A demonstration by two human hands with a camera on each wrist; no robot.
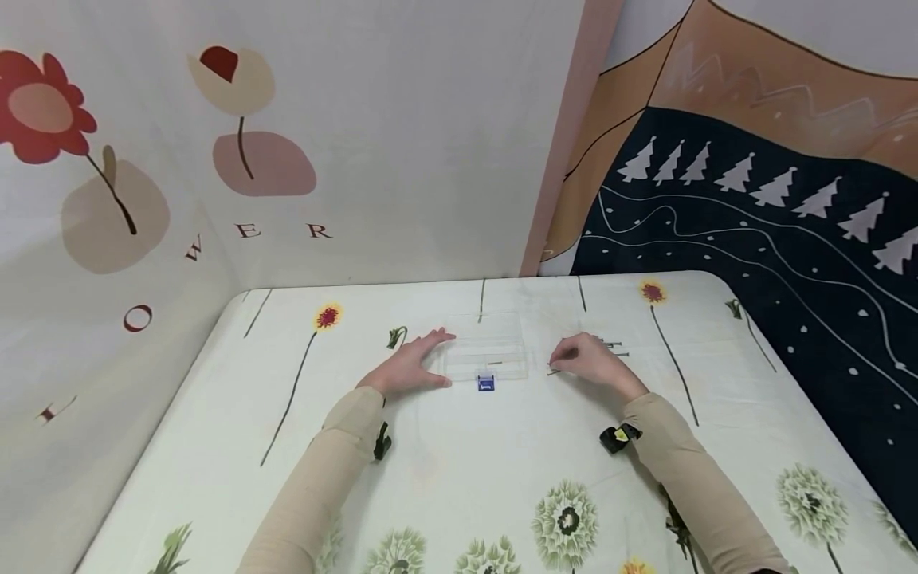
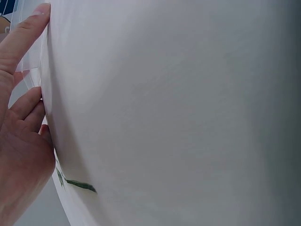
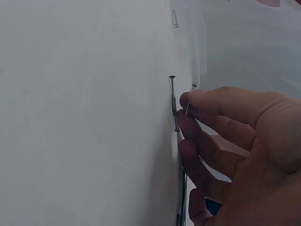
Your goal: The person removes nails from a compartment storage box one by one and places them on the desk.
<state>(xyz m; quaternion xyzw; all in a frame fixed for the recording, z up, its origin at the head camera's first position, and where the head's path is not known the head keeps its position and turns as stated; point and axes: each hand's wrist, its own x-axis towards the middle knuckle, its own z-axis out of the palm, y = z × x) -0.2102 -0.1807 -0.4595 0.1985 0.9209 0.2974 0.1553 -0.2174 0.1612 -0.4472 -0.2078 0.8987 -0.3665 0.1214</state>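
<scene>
A clear plastic box with divider lines and a blue latch lies on the table. Inside its front part is a nail. My left hand rests at the box's left side, thumb and fingers spread and fairly straight, fingertips touching its edge. To the right of the box, my right hand pinches a nail between thumb and index finger, just over the tabletop. More nails lie on the cloth below those fingers. Several other nails lie beyond the right hand, partly hidden by it.
A white cloth printed with flowers and dandelions covers the table. Behind it hangs a pale curtain with flower prints, and a dark panel with white trees stands at the right. Each wrist wears a black strap device.
</scene>
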